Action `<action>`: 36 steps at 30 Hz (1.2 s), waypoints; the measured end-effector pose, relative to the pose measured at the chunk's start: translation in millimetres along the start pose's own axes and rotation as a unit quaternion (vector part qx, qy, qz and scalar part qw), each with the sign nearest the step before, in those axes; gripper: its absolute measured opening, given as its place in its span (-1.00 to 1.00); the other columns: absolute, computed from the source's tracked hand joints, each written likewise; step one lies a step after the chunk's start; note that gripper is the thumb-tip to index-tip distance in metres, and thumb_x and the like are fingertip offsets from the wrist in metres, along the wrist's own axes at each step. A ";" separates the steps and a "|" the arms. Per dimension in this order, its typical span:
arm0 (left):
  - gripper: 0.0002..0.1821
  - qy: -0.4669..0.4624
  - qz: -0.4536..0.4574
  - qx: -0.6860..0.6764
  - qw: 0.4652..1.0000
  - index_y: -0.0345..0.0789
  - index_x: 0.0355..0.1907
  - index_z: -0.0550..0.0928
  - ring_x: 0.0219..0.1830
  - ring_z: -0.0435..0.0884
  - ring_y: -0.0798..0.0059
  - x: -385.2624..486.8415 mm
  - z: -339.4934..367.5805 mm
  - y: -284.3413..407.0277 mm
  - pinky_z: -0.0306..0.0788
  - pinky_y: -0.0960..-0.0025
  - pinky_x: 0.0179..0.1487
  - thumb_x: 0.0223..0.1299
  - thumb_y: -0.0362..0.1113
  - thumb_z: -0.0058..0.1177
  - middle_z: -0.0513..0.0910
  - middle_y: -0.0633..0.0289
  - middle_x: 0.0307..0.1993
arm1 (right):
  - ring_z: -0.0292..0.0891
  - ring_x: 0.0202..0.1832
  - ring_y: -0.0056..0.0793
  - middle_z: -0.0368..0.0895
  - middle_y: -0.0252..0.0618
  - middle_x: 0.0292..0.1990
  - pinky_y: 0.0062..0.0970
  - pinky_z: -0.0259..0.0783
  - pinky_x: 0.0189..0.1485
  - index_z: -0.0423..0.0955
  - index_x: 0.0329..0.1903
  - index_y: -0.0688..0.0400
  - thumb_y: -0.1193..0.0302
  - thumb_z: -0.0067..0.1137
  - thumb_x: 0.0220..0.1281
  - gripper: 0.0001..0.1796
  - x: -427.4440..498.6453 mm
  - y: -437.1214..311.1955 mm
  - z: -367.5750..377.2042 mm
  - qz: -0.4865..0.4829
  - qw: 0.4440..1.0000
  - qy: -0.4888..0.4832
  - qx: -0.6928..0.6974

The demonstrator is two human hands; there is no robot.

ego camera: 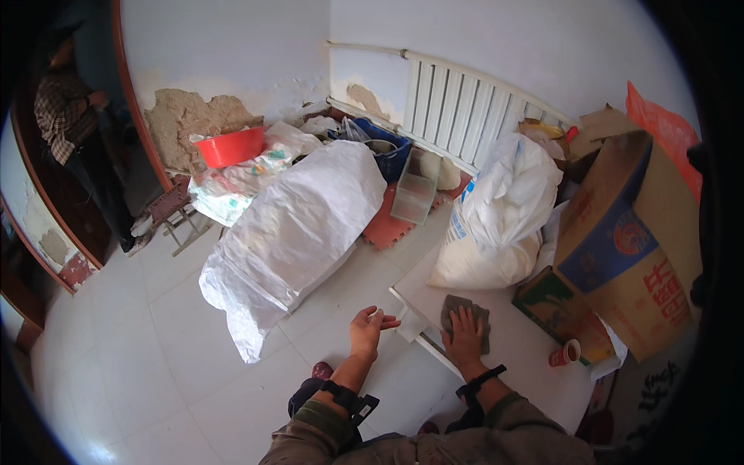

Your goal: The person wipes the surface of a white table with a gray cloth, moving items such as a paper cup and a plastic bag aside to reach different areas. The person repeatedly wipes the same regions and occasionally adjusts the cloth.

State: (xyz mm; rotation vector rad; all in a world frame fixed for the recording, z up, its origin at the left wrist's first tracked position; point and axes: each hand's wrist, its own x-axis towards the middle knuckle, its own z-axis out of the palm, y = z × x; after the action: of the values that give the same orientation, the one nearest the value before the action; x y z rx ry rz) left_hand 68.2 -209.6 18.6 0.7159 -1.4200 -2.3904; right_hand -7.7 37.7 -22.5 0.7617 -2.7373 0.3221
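Note:
My right hand [463,337] holds a folded grey cloth [479,314] down against a white tabletop [511,372], its fingers spread across it. Off the table's left edge, my left hand [371,332] hangs in the air with its fingers apart and nothing in it. A red paper cup [564,353] stands on the tabletop to the right of the cloth. Behind the cloth, a bulging white woven sack [485,256] rests on the table, with crumpled white plastic at its top.
Cardboard boxes [625,250] stack up at the right. A white sheet [296,226] covers something bulky beyond my left hand. Behind it are a red basin [229,146], a blue tub [392,160] and a glass tank [414,192]. A person [72,122] stands in the doorway beside a folding stool [174,212].

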 end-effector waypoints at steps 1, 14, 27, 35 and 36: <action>-0.57 -0.004 0.000 -0.007 1.000 -0.63 0.11 0.37 -0.20 0.73 0.14 0.0 0.0 -0.5 0.45 0.27 0.12 0.34 -0.31 -0.04 0.68 -0.13 -0.23 | 0.06 0.43 0.00 0.24 0.01 0.36 0.19 -0.17 0.42 0.32 0.29 0.14 0.17 0.13 0.24 -0.40 0.5 -1.3 -1.3 -0.007 1.000 0.009 -0.010; -0.43 -0.007 -0.007 0.012 1.000 -0.61 0.22 0.27 0.03 0.62 0.34 7.7 -7.5 -13.1 0.42 0.44 0.08 0.30 -0.29 0.07 0.65 -0.03 -0.05 | -0.01 0.47 -0.07 0.26 -0.21 0.37 0.32 -0.27 0.37 0.33 0.30 -0.03 0.12 0.12 0.25 -0.42 4.0 -7.2 -7.5 0.039 0.998 0.003 -0.051; -0.44 -0.052 -0.019 0.031 0.998 -0.60 0.25 0.27 0.13 0.58 0.30 0.5 -3.4 -4.9 0.41 0.36 0.17 0.32 -0.30 0.04 0.55 -0.05 0.10 | -0.11 0.50 -0.07 0.04 -0.18 0.47 0.24 -0.23 0.41 0.18 0.39 -0.08 0.07 -0.03 0.34 -0.40 11.7 -1.4 1.3 0.088 0.995 -0.055 -0.005; -0.45 -0.066 -0.018 0.037 0.997 -0.59 0.24 0.29 0.12 0.59 0.30 2.3 3.7 -11.8 0.42 0.37 0.15 0.32 -0.30 0.05 0.57 -0.04 0.06 | -0.15 0.51 -0.05 0.00 -0.14 0.49 0.05 -0.21 0.47 0.17 0.41 -0.03 0.17 -0.06 0.34 -0.40 33.3 -14.0 19.0 0.123 0.990 -0.066 0.036; -0.43 -0.069 -0.020 0.040 0.997 -0.59 0.25 0.27 0.13 0.58 0.29 2.8 4.8 -12.9 0.41 0.36 0.16 0.31 -0.29 0.06 0.56 -0.05 0.07 | -0.11 0.51 -0.06 0.02 -0.15 0.48 -0.03 -0.18 0.48 0.17 0.40 -0.02 0.21 -0.06 0.35 -0.41 36.4 -18.6 22.1 0.113 0.991 -0.065 0.030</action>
State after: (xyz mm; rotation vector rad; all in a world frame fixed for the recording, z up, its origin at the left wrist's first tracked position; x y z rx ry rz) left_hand 63.5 -201.1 8.4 0.6142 -1.5781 -2.4685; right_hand -32.3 -1.2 -28.8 0.5027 -2.9558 0.4189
